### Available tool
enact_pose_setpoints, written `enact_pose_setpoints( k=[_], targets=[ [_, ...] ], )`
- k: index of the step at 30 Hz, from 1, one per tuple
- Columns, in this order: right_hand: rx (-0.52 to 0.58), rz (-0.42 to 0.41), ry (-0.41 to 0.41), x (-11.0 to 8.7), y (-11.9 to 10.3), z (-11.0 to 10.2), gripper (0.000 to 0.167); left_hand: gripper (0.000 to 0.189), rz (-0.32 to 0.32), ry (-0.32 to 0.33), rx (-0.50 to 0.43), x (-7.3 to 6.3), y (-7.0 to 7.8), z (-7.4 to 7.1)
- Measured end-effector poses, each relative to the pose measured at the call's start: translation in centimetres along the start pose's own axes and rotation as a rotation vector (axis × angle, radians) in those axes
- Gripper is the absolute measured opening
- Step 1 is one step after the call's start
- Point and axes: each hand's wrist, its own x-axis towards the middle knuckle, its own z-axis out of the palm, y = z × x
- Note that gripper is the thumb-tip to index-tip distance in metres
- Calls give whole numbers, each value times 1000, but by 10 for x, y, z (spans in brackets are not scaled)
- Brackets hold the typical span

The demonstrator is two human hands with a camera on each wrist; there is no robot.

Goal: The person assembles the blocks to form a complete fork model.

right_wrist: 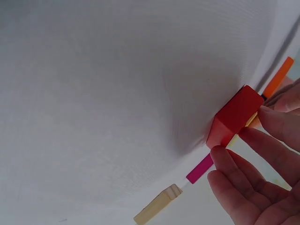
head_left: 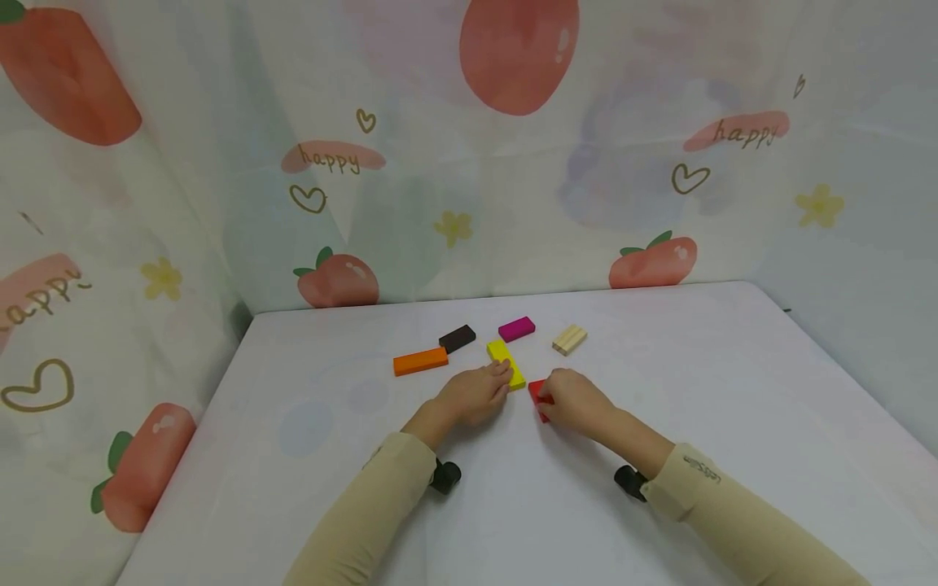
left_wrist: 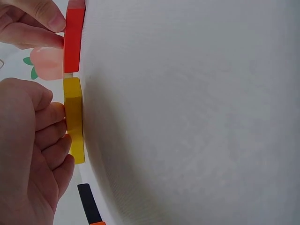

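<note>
In front of me my left hand (head_left: 472, 395) rests its bent fingers on the upper face of a yellow wooden block (head_left: 495, 350), which lies flat on the table. Its thumb stays clear of the block in the left wrist view. Just to the right, my right hand (head_left: 582, 404) holds a red wooden block (head_left: 536, 387) by thumb and fingertips. The right wrist view shows those fingertips along the upper edge of the red block (right_wrist: 236, 112). Part of the red block is hidden by the hand in the head view. The two blocks lie close together, end towards end.
Beyond the hands lie an orange block (head_left: 421, 361), a dark brown block (head_left: 458, 338) touching or nearly touching it, a magenta block (head_left: 516, 329) and a plain wood block (head_left: 569, 339). A printed cloth (head_left: 513, 187) hangs behind the white table (head_left: 308, 505).
</note>
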Motion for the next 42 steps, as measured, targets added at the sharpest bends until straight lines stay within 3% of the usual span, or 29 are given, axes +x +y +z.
enact_pose_setpoints(
  k=[35, 42],
  targets=[
    [-10, -103, 59, -24, -10, 5, 7, 45, 46, 7, -12, -8, 8, 4],
    [-15, -93, 59, -27, -13, 6, 7, 45, 57, 13, -23, -9, 10, 5]
  ],
)
